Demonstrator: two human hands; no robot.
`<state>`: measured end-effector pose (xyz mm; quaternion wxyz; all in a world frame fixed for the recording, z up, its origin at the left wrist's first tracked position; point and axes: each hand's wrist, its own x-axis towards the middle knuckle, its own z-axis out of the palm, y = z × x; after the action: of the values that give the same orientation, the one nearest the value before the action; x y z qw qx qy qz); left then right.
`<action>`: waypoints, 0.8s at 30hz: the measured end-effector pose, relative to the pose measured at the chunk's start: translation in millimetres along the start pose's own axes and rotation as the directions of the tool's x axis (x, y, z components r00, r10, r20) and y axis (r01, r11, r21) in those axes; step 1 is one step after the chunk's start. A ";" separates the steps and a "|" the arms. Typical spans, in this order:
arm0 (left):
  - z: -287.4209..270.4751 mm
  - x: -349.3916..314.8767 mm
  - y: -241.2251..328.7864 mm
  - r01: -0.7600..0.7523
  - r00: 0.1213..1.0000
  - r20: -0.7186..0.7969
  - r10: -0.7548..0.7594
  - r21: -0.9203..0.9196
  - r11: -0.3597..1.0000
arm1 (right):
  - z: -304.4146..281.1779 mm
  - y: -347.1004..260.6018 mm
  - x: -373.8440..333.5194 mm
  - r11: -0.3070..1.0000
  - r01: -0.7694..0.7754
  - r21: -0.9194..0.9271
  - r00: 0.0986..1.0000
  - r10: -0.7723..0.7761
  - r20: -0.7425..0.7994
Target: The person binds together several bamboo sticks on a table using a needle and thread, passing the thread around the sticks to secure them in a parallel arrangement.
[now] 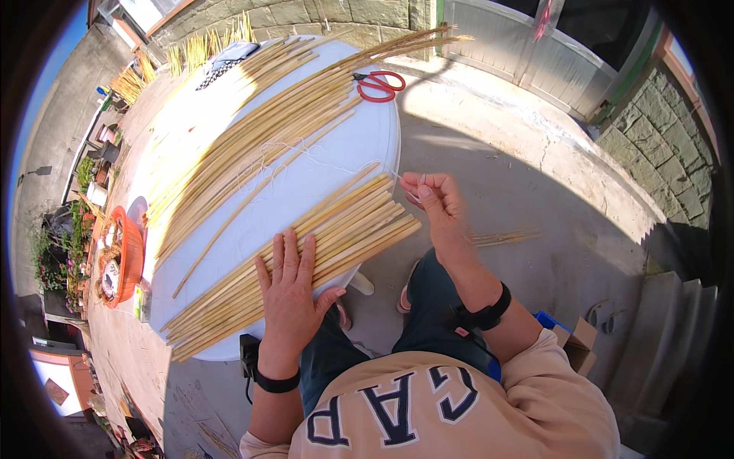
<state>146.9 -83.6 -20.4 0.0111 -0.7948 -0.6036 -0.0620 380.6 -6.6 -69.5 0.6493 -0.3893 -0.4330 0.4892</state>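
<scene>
A row of straight, pale yellow stalks [359,226] lies side by side along the near edge of a white round table [386,141], their right ends sticking out past the rim. Flat across the middle of this row rests my left hand [290,298], its fingers spread and holding nothing. Just beyond the stalks' right ends, my right hand [440,206] is raised, thumb and fingers pinched on a thin white string [325,159]. The string trails back over the table in loose loops. Whether it passes under or around the stalks I cannot tell.
More long stalks [260,141] cover the far side of the table. Red-handled scissors [378,86] lie at its far right edge. An orange basket [130,256] stands to the left. A cardboard box [579,344] sits on the floor at my right, near steps [665,336].
</scene>
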 end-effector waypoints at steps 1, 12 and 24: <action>-0.2 -0.9 -0.4 -0.008 1.000 -0.023 0.008 -0.024 1.000 | -2.4 -2.7 1.1 1.000 -0.004 -0.015 1.000 0.003 -0.012; -11.7 -38.3 -12.5 -0.156 0.934 -0.356 0.037 -0.310 0.938 | -31.5 -55.9 101.2 0.953 0.180 -0.245 0.983 -0.164 0.085; -49.3 -99.1 -68.2 -0.007 0.886 -0.406 -0.224 -0.495 0.869 | 94.6 -85.9 149.2 0.820 0.413 -0.397 0.804 -0.123 0.582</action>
<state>51.1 -164.6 13.5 -0.0515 -0.6994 -0.5945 -0.3935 338.8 127.6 67.8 0.4428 -0.3264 -0.7601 0.3459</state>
